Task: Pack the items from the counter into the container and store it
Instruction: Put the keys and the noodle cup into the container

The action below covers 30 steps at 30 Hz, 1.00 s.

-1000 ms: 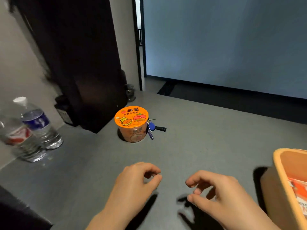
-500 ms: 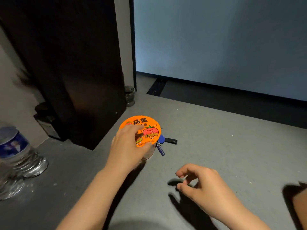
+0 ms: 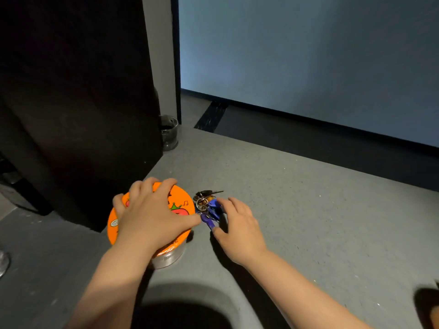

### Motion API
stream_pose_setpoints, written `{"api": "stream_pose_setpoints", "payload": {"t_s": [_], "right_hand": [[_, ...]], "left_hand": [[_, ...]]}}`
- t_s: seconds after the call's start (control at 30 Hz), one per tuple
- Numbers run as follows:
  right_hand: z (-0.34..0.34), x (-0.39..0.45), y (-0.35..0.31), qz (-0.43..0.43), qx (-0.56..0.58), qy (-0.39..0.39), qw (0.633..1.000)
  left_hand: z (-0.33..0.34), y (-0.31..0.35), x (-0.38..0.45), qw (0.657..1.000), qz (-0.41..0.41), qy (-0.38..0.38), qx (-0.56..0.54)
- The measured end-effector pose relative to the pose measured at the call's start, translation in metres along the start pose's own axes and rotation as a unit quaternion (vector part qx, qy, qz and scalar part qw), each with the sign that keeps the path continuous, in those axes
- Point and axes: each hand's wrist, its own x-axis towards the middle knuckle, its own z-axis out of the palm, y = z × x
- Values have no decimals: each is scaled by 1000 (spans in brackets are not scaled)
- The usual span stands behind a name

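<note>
An instant-noodle cup (image 3: 180, 205) with an orange cartoon lid stands on the grey counter (image 3: 320, 222). My left hand (image 3: 152, 214) lies over the lid, fingers curled around its rim, gripping the cup from above. Just right of the cup lies a bunch of keys (image 3: 210, 208) with blue tags and a metal ring. My right hand (image 3: 240, 224) reaches the keys from the right, thumb and fingers closing around the blue tags. The container is out of view except for a dark sliver at the lower right edge.
A tall black panel (image 3: 78, 103) stands behind the cup on the left. A small dark glass jar (image 3: 169, 132) sits at the counter's back corner. The foot of a water bottle (image 3: 3, 262) shows at the left edge. The counter's far edge drops to a dark floor strip.
The camera has moved closer. My left hand has settled further over the cup's lid. My right hand has travelled forward from the bare counter to the keys.
</note>
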Motion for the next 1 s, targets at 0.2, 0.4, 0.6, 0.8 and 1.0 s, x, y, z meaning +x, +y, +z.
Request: {"api": "stream_pose_setpoints", "payload": {"t_s": [0.2, 0.4, 0.6, 0.8, 1.0], "right_hand": [[29, 27, -9, -51, -50, -33, 997], [22, -15, 8, -95, -87, 32, 991], [-13, -99, 38, -10, -75, 31, 997], [-82, -188, 65, 142, 67, 80, 984], [-166, -286, 85, 143, 80, 202, 966]], "left_hand": [[-9, -9, -39, 1000, -11, -16, 5], [-17, -10, -64, 987, 27, -152, 47], [-20, 11, -94, 971, 99, -184, 113], [-9, 57, -143, 954, 147, -213, 150], [31, 96, -180, 951, 264, -131, 93]]}}
